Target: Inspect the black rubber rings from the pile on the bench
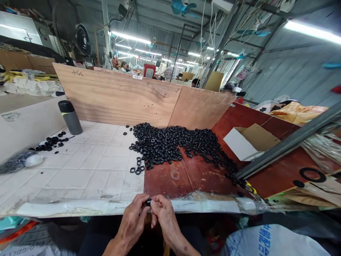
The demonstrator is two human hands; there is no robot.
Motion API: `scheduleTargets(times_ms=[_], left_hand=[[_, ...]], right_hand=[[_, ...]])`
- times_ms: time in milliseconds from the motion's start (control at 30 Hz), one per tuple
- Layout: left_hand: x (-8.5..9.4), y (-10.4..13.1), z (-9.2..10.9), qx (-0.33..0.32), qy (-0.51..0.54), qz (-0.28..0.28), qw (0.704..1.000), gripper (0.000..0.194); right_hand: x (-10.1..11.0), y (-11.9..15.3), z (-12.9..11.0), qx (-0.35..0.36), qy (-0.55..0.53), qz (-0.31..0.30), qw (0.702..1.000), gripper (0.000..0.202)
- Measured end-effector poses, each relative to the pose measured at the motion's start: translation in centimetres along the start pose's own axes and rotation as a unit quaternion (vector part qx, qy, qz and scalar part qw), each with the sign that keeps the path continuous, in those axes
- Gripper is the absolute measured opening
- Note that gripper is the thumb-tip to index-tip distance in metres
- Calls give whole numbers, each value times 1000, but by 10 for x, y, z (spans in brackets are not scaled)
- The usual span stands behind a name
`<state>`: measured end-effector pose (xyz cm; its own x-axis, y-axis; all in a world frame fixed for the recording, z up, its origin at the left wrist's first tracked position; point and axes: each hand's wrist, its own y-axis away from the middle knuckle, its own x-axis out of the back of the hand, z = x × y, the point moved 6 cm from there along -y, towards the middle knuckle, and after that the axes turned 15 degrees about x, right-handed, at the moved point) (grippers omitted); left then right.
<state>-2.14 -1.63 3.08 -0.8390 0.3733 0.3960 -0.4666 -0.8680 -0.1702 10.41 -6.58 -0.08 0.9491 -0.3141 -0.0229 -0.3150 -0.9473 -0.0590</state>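
At the front edge of the table, my left hand (134,213) and my right hand (163,213) meet around one small black ring-shaped part (148,202). Fingertips of both hands pinch it from either side, hiding much of it. Beyond them, a large pile of similar black rings (170,142) spreads across the back of the table against the wooden boards. A few loose rings (137,166) lie at the pile's left front corner.
A dark grey bottle (71,119) stands at the back left, near small black pieces (52,143) and a filled plastic bag (20,161). An open cardboard box (245,144) sits on the right, behind a slanting metal bar (287,144). A white printed sack (269,241) is at lower right.
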Motion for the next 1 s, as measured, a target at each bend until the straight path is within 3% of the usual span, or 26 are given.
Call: scheduleTargets(times_ms=[100,133,200,267,333,433,567,700,833,1000], left_hand=[[5,5,-8,-34,-96,-121,987,22],[13,-3,-13,-36,-129,-121,984,21],[38,-31,-22,-49,-190,-22,980,37],[57,-69,-34,-66,-260,80,960,75],[59,-109,-50,-84,-318,103,939,111],[59,-167,-77,-86,-367,106,920,136],[56,-228,-96,-107,-379,41,918,147],[49,-263,-93,-113,-388,-20,915,138],[31,-260,-80,-130,-369,-73,917,122],[12,-223,-64,-144,-321,-61,934,114]], right_hand=[[19,-5,7,38,99,-40,994,39],[38,-14,3,85,156,-7,984,38],[87,-40,-7,162,260,104,946,34],[135,-69,-13,223,332,204,893,38],[173,-100,-11,262,376,269,847,59],[201,-145,4,260,401,262,838,83],[198,-186,15,249,417,193,853,92],[174,-208,12,264,448,135,843,83],[147,-210,4,304,459,134,824,64],[118,-197,0,297,454,118,832,56]])
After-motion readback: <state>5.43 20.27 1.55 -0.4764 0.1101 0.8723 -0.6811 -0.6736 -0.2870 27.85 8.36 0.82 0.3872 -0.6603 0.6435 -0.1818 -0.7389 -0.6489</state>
